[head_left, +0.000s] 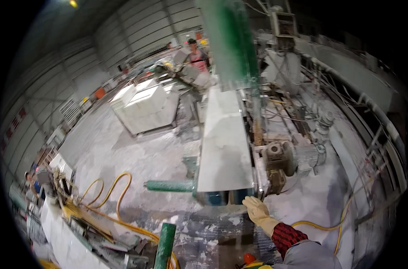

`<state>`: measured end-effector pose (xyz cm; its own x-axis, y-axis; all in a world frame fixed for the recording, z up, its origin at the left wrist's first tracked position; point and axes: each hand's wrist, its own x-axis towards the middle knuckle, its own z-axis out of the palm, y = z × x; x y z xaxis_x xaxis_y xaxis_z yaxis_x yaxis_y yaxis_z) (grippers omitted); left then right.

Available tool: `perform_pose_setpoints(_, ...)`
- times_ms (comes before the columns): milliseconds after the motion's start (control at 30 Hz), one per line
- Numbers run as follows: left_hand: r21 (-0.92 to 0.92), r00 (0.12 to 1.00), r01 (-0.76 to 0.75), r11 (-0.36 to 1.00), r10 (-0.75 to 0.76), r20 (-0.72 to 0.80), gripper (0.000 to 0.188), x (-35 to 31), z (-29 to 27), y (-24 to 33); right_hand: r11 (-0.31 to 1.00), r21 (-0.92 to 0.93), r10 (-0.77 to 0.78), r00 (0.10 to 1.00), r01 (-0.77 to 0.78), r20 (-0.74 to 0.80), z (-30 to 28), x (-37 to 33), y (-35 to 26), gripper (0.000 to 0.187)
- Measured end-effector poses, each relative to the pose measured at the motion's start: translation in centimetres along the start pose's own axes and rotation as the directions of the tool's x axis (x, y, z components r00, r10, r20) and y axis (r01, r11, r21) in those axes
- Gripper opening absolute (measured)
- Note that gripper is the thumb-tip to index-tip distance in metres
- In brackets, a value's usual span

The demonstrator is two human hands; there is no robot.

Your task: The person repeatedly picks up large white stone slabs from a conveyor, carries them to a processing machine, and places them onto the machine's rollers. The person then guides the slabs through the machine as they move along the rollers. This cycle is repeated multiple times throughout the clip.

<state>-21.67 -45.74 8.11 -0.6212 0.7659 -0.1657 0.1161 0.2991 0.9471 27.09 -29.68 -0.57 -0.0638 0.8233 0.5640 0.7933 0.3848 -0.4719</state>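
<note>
A long pale stone slab lies on a roller conveyor that runs away from me under a green machine hood. Blue rollers show below its near end. My right hand, in a cream work glove, reaches to the near right corner of the slab. Its fingers are stretched forward and held close to the slab's edge; whether they touch it I cannot tell. My left hand is out of view.
Right of the conveyor stands an electric motor. A green roller juts out at left, and a green post rises nearer me. Yellow hoses trail over the wet floor. Stacked pale blocks and a person are farther off.
</note>
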Motion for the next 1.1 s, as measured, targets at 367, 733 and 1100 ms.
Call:
perform_pose_setpoints(367, -0.062, 0.910, -0.186, 0.981, 0.148, -0.387, 0.058, -11.6, -23.0, -10.9, 0.885, 0.400, -0.448, 0.663, 0.236, 0.600, 10.8, -13.9, -22.8, 0.022)
perform_pose_setpoints(733, 0.657, 0.657, 0.431, 0.618, 0.285, -0.698, 0.053, -20.2, -47.8, -22.2, 0.237, 0.895, -0.966, 0.189, 0.378, 0.176, 14.9, -16.1, -55.6, 0.017)
perform_pose_setpoints(1100, 0.612, 0.668, 0.409, 0.677, 0.236, -0.706, 0.056, -27.8, -46.3, -26.5, 0.190, 0.703, -0.952, 0.303, 0.685, -0.037, 33.1, -10.9, -66.8, 0.048)
